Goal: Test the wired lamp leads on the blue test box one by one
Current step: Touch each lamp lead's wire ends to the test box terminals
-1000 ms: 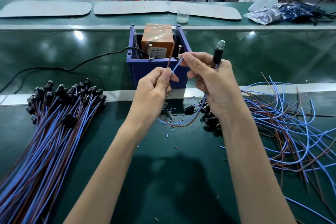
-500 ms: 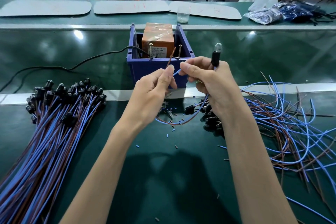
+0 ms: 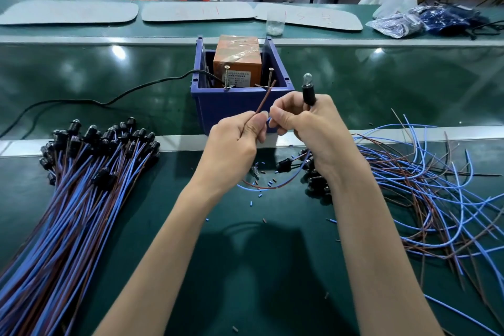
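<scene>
The left hand (image 3: 237, 139) pinches the thin brown lead (image 3: 266, 98), slanting up toward the blue box (image 3: 240, 106). The right hand (image 3: 313, 123) grips the upright glass-tipped lamp (image 3: 308, 90).

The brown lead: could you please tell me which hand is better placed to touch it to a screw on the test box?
Left, probably. The left hand pinches the brown lead, its tip close beside a screw; the right hand holds the lamp.

The test box (image 3: 234, 109) stands mid-table, bundled leads (image 3: 81, 199) lying front-left of it, loose leads (image 3: 425, 188) front-right.
</scene>
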